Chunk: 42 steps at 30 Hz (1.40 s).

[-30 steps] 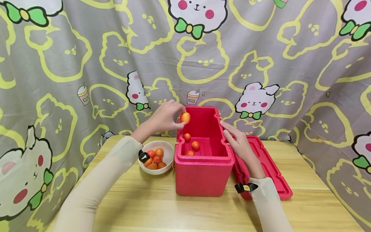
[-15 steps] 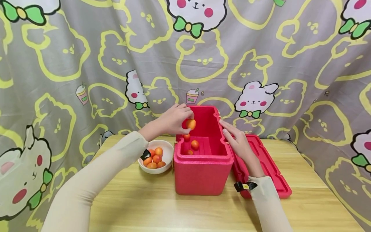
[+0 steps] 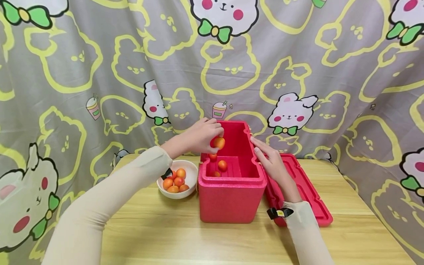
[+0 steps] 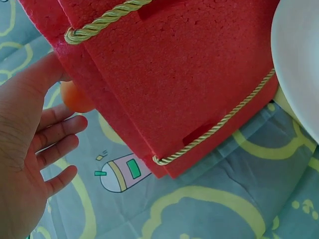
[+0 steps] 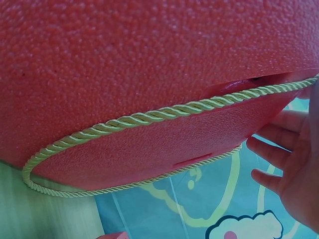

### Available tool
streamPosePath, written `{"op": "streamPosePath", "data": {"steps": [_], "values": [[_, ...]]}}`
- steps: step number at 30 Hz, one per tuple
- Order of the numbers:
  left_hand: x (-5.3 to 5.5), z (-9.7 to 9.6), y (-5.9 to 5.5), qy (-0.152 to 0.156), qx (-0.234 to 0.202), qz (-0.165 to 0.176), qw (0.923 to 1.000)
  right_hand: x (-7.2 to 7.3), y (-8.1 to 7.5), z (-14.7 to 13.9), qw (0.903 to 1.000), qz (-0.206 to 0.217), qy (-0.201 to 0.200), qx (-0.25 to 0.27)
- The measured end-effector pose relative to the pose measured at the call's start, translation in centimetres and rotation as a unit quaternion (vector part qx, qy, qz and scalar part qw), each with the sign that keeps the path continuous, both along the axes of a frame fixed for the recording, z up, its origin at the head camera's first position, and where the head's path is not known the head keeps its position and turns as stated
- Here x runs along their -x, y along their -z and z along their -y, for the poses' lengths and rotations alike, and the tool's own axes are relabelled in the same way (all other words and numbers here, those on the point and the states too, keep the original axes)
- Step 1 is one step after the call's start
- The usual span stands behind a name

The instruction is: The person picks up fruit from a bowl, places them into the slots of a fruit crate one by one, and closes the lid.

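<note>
My left hand [image 3: 208, 135] pinches an orange-red fruit [image 3: 219, 142], like a small tomato, over the opening of a red foam box [image 3: 232, 202]. In the left wrist view the fruit [image 4: 76, 97] peeks out between the fingers and the box's rim, partly hidden. Inside the box, several similar fruits [image 3: 222, 165] lie on the floor at its left side. My right hand [image 3: 273, 162] rests on the box's right rim with its fingers extended. In the right wrist view that hand [image 5: 291, 154] is beside the box's outer wall and gold rope [image 5: 149, 117].
A white bowl [image 3: 192, 175] with several more of the fruits [image 3: 179, 181] stands left of the box. The box's red lid [image 3: 314, 198] lies to the right, partly under my right forearm. A patterned curtain [image 3: 185, 73] hangs behind the wooden table [image 3: 159, 235].
My left hand has carried the fruit rightward and slightly down, from above the left rim to over the box's inside. The right hand has stayed on the rim.
</note>
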<state>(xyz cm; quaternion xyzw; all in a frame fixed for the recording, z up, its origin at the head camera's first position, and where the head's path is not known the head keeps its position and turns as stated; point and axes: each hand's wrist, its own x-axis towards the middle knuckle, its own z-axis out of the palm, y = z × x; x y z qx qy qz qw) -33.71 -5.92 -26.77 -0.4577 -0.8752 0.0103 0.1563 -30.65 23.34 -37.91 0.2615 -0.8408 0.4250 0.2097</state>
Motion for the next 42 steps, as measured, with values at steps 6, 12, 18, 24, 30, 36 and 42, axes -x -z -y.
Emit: {"op": "streamPosePath", "data": {"steps": [6, 12, 18, 24, 30, 36, 42], "values": [[-0.2, 0.0, -0.4, 0.002, 0.019, -0.001, 0.9998, 0.0, 0.0, 0.1, 1.0000, 0.004, 0.000, -0.001], [-0.2, 0.1, -0.4, 0.005, 0.026, -0.008, 0.9996, -0.1, 0.0, 0.0, 1.0000, 0.005, -0.001, 0.001], [0.0, 0.2, -0.1, -0.001, 0.032, -0.016, 0.9994, -0.2, 0.0, 0.0, 1.0000, 0.001, -0.003, 0.004], [0.2, 0.3, 0.2, -0.007, 0.032, -0.024, 0.9991, -0.1, 0.1, 0.0, 1.0000, 0.001, -0.003, 0.004], [0.2, 0.5, 0.1, 0.003, 0.013, -0.032, 0.9994, 0.0, 0.1, 0.0, 1.0000, 0.001, -0.002, 0.001], [0.4, 1.3, 0.3, -0.010, -0.015, -0.028, 0.9994, 0.0, 0.1, -0.1, 1.0000, -0.001, 0.000, 0.000], [0.5, 3.4, 0.8, -0.040, -0.080, 0.002, 0.9960, 0.0, 0.1, -0.1, 1.0000, -0.002, -0.002, 0.000]]}}
